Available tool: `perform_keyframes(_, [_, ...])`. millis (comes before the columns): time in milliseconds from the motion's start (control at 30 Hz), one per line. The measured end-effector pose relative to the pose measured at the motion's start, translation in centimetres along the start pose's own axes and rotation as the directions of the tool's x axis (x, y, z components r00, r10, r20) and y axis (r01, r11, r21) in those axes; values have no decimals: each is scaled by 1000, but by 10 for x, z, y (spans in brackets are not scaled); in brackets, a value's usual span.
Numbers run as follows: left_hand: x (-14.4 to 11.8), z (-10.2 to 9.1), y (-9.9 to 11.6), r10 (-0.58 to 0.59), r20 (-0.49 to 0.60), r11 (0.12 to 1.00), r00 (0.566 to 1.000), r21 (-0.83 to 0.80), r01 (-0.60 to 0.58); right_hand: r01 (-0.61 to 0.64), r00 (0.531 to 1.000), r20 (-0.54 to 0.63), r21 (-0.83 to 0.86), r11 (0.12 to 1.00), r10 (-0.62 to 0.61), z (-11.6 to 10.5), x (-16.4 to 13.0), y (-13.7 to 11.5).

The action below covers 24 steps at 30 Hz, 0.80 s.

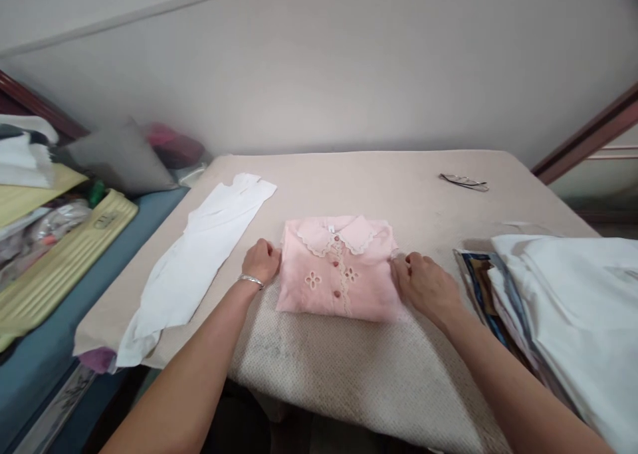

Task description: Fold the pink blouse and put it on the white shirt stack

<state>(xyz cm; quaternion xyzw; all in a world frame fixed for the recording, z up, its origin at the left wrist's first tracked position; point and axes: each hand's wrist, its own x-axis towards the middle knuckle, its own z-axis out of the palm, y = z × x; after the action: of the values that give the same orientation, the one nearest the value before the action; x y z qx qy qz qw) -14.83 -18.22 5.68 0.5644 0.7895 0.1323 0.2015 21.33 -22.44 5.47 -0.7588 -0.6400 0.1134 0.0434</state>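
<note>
A pink blouse [319, 261], folded into a neat rectangle, lies in front of me on the table. Its lace-edged collar faces away from me, and buttons and cut-out flowers run down its front. My left hand [262, 261], with a silver bracelet [252, 281] on the wrist, is closed at the blouse's left edge. At the opposite edge my right hand [426, 284] is closed too, fingers curled in against the fabric. The fingertips of both hands are partly hidden.
A long white cloth [199, 254] stretches along the table's left side. Eyeglasses [464, 182] lie at the back right. A pile of white fabric [573, 294] covers the right edge. A yellow plastic basket [74, 261] stands on the left. Behind the table rises a wall [349, 62].
</note>
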Motion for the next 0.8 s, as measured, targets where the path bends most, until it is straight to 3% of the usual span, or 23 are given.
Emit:
perform_keyframes(67, [7, 6, 5, -21, -59, 999, 998, -41, 18, -86, 996, 27, 86, 993, 84, -1, 4, -3])
perform_keyframes(167, [17, 19, 14, -58, -39, 990, 998, -131, 52, -174, 984, 65, 228, 958, 163, 5, 11, -5])
perform_keyframes(333, [21, 37, 24, -109, 31, 959, 994, -258, 113, -205, 977, 157, 475, 856, 147, 17, 18, -3])
perform_keyframes(533, [12, 35, 22, -73, 135, 889, 988, -441, 126, -118, 991, -7, 439, 891, 135, 24, 21, -9])
perform_keyframes(800, [5, 31, 28, -54, 144, 810, 988, -572, 128, -151, 980, -11, 603, 784, 197, 33, 30, -19])
